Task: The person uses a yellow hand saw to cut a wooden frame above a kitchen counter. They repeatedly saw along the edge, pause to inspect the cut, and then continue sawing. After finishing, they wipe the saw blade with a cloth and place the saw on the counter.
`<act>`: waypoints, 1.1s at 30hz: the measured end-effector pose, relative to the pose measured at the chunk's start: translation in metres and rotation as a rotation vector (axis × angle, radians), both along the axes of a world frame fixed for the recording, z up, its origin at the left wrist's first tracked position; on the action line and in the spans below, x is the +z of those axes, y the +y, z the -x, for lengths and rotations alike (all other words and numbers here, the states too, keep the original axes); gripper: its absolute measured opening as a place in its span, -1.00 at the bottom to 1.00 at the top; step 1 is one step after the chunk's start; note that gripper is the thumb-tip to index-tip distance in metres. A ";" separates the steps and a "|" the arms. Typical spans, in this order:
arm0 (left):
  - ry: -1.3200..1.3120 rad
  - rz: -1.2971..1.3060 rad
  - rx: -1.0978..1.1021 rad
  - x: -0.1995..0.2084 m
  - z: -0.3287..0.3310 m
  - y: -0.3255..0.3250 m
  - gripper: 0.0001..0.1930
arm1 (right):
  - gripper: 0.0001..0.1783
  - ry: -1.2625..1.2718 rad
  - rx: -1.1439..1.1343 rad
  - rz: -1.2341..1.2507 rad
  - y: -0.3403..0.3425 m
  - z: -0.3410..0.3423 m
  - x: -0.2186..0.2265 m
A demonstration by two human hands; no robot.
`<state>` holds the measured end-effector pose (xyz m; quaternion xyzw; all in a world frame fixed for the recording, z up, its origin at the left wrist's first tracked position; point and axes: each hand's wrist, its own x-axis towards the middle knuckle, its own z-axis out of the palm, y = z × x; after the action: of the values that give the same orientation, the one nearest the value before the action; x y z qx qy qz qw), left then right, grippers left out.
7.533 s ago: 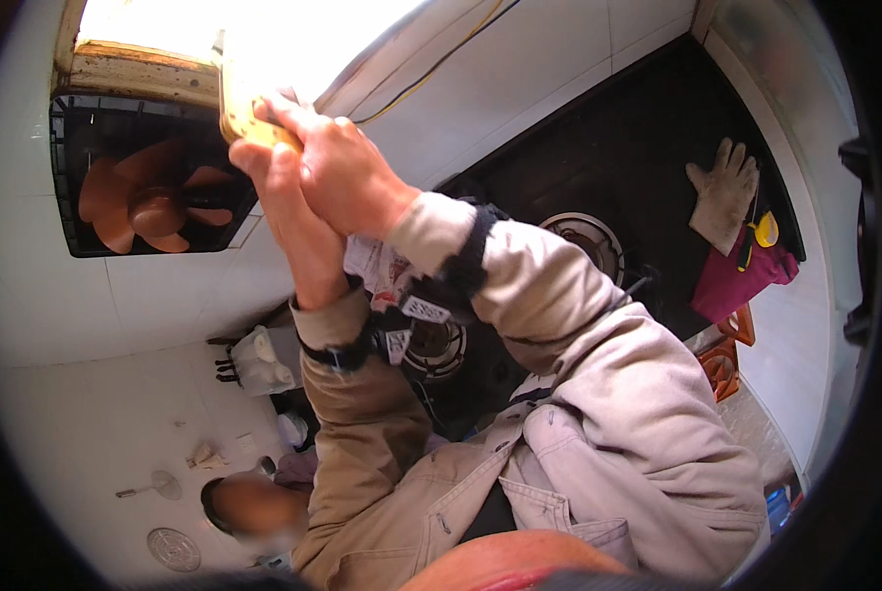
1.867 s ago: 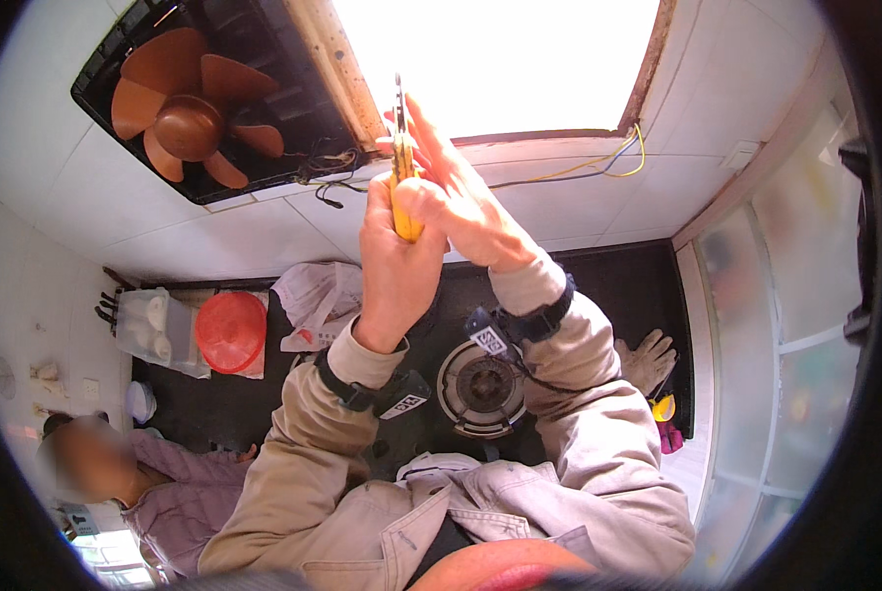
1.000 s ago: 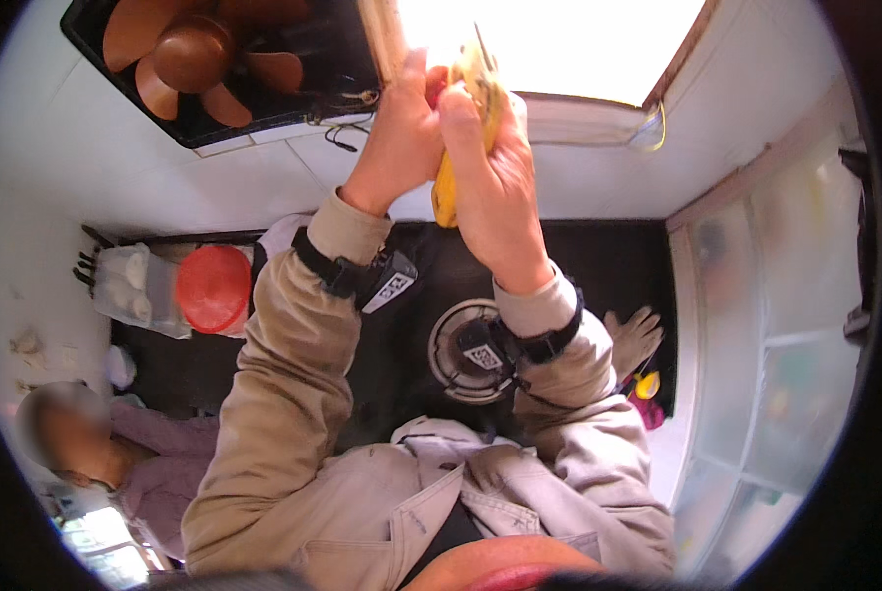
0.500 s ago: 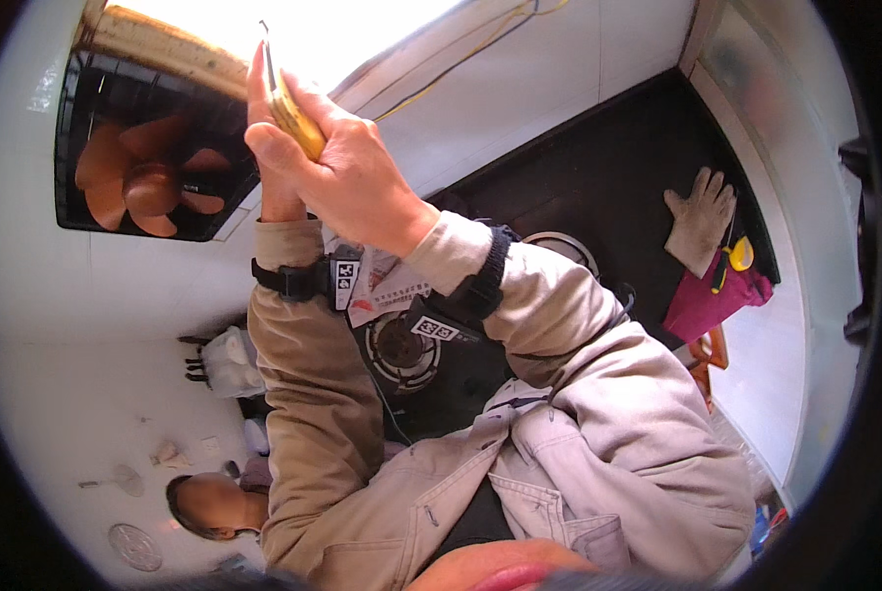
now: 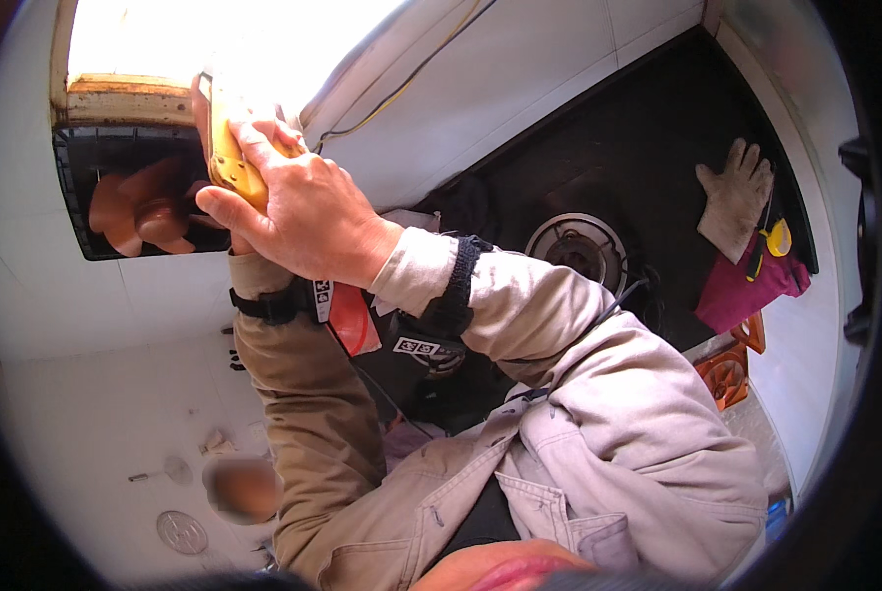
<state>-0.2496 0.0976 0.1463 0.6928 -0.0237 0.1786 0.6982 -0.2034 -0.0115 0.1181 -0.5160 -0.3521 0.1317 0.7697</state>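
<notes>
Raised at the upper left, my right hand [image 5: 308,202] is closed round a yellow-handled tool [image 5: 232,163] with rivets in its handle. Glare from the window washes out the tool's far end, so its kind is not clear. My left hand [image 5: 201,106] is behind the tool and mostly covered by my right hand. One of its fingers shows alongside the yellow handle; its grip is hidden. Both hands are just below the bright window, near its worn wooden frame [image 5: 130,103]. Left of them, an exhaust fan [image 5: 145,212] with orange-brown blades sits in a black housing.
Below my arms lies a black counter [image 5: 559,148] with a gas burner [image 5: 579,251]. A grey work glove [image 5: 736,202], a maroon cloth [image 5: 746,295] and a yellow-and-black tool [image 5: 776,239] lie at right. Cables [image 5: 411,84] cross the wall. Another person's head [image 5: 244,490] shows lower left.
Both hands have shifted left and lower in the picture, toward the fan, and the tool shows more of its handle. The whole view has also shifted somewhat.
</notes>
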 end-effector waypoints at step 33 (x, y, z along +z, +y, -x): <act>0.001 0.039 -0.017 -0.015 -0.030 0.071 -0.56 | -0.18 -0.026 -0.127 -0.030 0.008 0.006 -0.009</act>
<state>-0.2199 0.1682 0.1317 0.6791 -0.0260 0.1728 0.7130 -0.2091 -0.0032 0.1089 -0.5275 -0.3306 0.0708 0.7794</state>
